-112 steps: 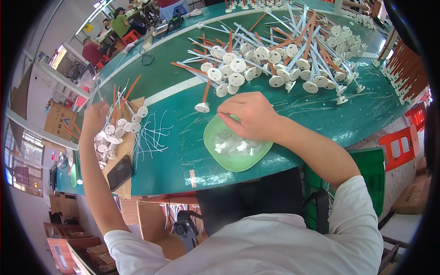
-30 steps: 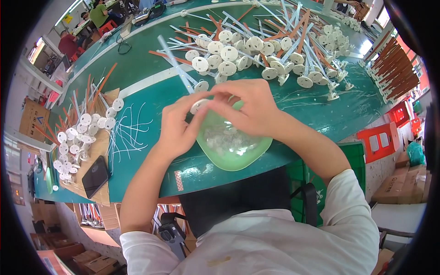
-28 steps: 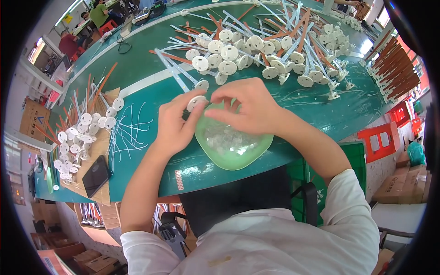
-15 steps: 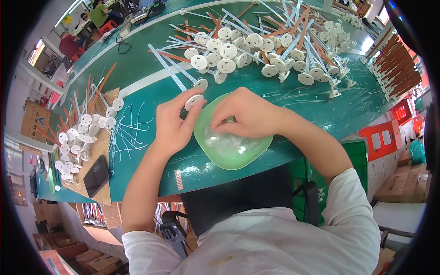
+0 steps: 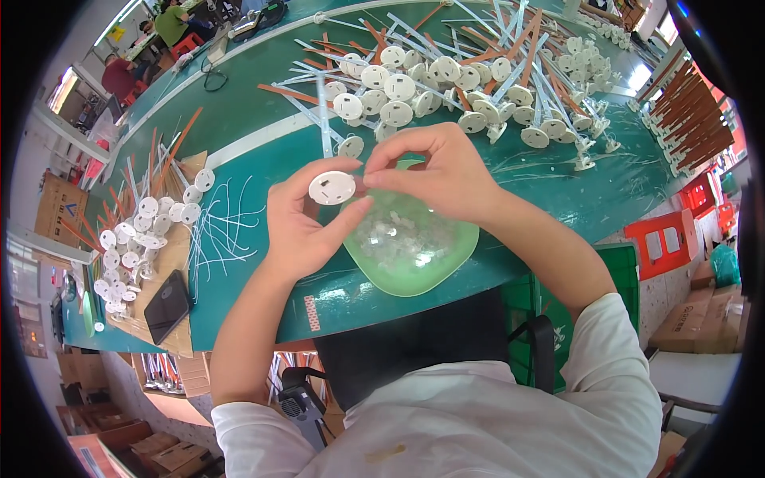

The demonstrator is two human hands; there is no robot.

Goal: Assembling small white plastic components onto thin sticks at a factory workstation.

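Between the thumb and fingers of my left hand [image 5: 307,219] is a white round disc [image 5: 332,188] with small slots, its face turned up toward me. A pale metal strip [image 5: 324,119] rises behind the disc and seems to belong to it. My right hand [image 5: 434,175] is closed in a pinch close to the disc's right edge; whatever lies between its fingertips is too small to make out. Below that hand sits a green bowl [image 5: 414,280] of small clear pieces [image 5: 398,239], partly covered by the hand.
Many white discs on metal and brown strips [image 5: 398,88] are heaped at the table's far side. Another pile [image 5: 135,239] lies left on cardboard, near a dark phone [image 5: 167,307]. Thin white ties [image 5: 223,231] are spread beside it. Brown strips [image 5: 689,111] stand at right.
My right hand has risen out of the bowl and moved left to the disc. My left hand has tilted the disc, so its face shows more and its strip stands more upright.
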